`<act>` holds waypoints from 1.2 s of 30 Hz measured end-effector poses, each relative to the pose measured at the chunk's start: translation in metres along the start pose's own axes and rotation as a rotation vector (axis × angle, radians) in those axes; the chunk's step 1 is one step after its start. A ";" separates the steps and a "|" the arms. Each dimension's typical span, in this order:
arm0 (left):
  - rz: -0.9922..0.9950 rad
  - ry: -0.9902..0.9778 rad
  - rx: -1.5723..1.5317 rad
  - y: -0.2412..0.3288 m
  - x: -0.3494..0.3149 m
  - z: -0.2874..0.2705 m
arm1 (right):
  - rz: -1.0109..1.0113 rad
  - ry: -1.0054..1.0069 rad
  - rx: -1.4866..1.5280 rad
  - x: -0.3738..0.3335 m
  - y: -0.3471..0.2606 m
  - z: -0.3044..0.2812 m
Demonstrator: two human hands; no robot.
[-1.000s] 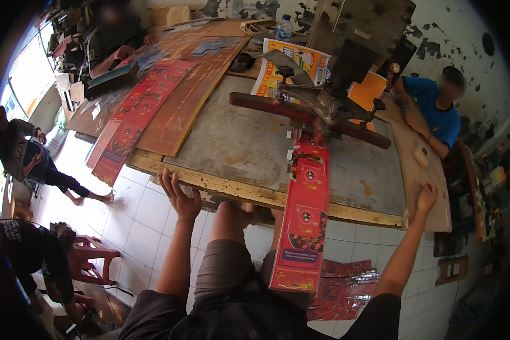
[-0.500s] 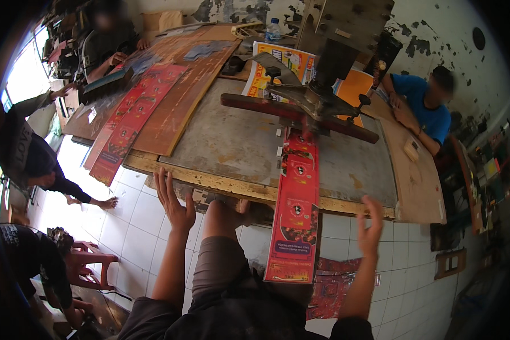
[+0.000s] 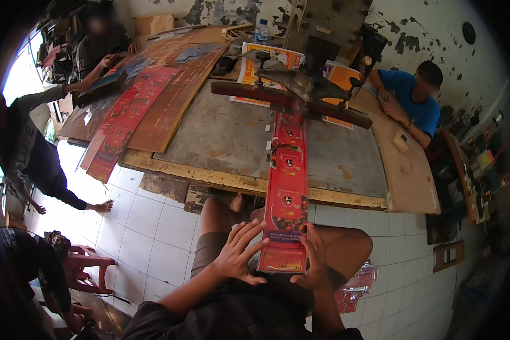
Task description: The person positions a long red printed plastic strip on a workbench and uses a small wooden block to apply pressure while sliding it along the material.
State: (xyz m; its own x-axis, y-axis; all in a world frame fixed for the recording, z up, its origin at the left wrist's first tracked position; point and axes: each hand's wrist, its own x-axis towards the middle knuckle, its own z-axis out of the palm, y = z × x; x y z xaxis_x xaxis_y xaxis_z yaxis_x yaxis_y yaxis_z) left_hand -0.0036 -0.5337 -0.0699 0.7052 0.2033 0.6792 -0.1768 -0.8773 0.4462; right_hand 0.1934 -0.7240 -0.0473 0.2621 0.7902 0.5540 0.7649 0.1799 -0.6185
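A long red printed strip (image 3: 288,198), perhaps a stack of packaging sheets, runs from beneath the machine's dark red crossbar (image 3: 289,103), over the table's front edge and out above my lap. Its near end lies between my two hands. My left hand (image 3: 239,253), fingers spread, is at the strip's left edge, with fingertips close to or touching it. On the opposite edge, my right hand (image 3: 314,259) has its fingers raised and apart, the thumb by the strip's near corner. Neither hand is closed round the strip. Contact on the right side is hard to make out.
The worktable (image 3: 209,136) has a grey top and a worn wooden front edge. Red printed sheets (image 3: 131,113) overhang its left side. A person in blue (image 3: 408,107) sits at the right; others are at the left. More red pieces (image 3: 354,289) lie on the tiled floor by my right leg.
Both hands have come inward and back, from wide apart near the table's front edge to either side of the strip's near end. At the left, a person's arm has reached farther over the table.
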 end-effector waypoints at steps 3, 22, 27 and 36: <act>0.007 -0.022 0.013 -0.003 0.014 0.003 | 0.044 -0.007 -0.104 0.000 -0.002 0.001; -0.098 -0.218 0.287 -0.058 0.083 -0.009 | 0.076 -0.092 -0.361 0.077 0.045 -0.002; -0.119 -0.186 0.226 -0.065 0.084 -0.004 | 0.078 -0.075 -0.363 0.080 0.053 0.003; -0.127 -0.106 0.253 -0.073 0.081 0.008 | 0.129 -0.060 -0.343 0.083 0.055 0.006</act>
State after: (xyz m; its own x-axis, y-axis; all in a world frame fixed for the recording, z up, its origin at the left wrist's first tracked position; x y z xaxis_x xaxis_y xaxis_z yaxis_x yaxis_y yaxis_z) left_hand 0.0721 -0.4570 -0.0515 0.7806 0.2832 0.5572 0.0842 -0.9310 0.3553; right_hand 0.2534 -0.6449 -0.0386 0.3425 0.8283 0.4435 0.8830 -0.1225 -0.4532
